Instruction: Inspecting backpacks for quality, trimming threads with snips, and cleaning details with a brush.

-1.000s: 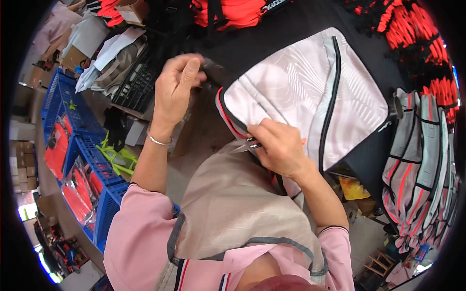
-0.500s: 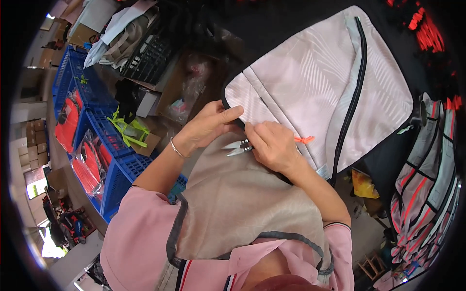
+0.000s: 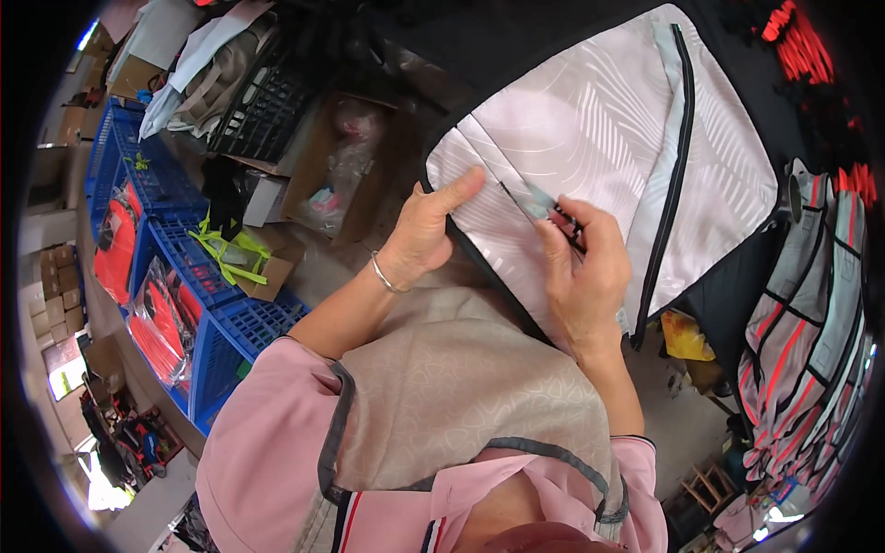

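We see the pale pink fabric panel [image 3: 590, 147] spread over a dark table [image 3: 516, 37] at about one o'clock from the middle of the view, its black piping running down the right side and along the lower left edge. The left hand [image 3: 426, 230] lies flat on the panel's lower left corner, fingers loosely open and the forefinger stretched toward one o'clock, pressing the cloth without clasping it; a thin silver bracelet [image 3: 385, 275] circles the wrist. The right hand [image 3: 581, 272] sits just to the right, at about three o'clock from the left one, its fingers closed around small thread snips [image 3: 546, 205] whose metal blades point to ten o'clock and rest against a narrow strip on the panel (whether the blades are parted we cannot tell). The two hands are near each other but apart. At nine o'clock stand blue plastic crates [image 3: 175, 240] with red bagged goods and yellow-green straps. At three to four o'clock hang grey vests with red stripes [image 3: 811, 313].
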Demonstrator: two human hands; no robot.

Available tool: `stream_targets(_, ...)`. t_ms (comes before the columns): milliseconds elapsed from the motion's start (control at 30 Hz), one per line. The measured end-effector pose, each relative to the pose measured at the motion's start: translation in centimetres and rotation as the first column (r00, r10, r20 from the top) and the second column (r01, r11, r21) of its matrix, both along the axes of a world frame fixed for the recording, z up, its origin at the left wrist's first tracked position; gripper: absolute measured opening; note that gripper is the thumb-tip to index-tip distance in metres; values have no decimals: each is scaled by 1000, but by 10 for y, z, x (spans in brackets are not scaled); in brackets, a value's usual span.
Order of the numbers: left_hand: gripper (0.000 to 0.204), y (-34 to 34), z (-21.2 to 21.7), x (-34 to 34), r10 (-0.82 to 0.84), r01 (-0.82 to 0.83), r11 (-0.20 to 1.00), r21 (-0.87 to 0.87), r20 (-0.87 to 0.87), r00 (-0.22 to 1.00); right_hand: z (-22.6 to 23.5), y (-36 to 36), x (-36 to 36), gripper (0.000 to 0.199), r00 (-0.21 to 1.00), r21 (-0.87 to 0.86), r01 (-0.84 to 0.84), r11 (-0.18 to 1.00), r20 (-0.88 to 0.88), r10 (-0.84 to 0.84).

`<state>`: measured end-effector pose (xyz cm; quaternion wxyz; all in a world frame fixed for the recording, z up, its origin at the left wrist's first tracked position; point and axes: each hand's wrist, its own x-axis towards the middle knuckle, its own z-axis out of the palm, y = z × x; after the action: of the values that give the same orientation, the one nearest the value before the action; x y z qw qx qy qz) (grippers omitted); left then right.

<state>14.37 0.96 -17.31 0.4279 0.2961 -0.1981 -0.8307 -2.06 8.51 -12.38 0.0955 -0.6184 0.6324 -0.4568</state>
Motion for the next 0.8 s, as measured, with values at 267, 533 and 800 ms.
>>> stream_targets(267,38,6,-2,-12,-42,49,995,92,-77,996,0,-1,8,29,901,-102,49,994,-424,-88)
stream_targets(533,38,11,0,-15,-48,84,974,208,-171,984,5,1,9,28,848,-102,81,991,-516,-122)
stream_targets(800,39,12,0,-15,-56,90,976,198,-171,984,12,8,-1,23,956,-20,93,995,-276,-95)
